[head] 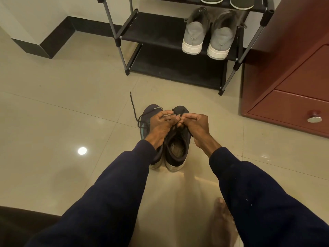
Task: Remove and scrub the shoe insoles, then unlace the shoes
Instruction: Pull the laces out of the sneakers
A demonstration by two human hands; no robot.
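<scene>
- The step in hand seems to be the unlacing: left hand (161, 123) and right hand (195, 123) pinch the lace (179, 115) with curled fingers, above a shoe (178, 145) on the floor (71, 104).
- The next move probably calls for pulling the lace out of the eyelets.

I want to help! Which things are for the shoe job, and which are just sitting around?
For the job: dark shoes, black lace, left hand and right hand pinching it.
Just sitting: grey sneakers, black shoe rack, red cabinet.
</scene>
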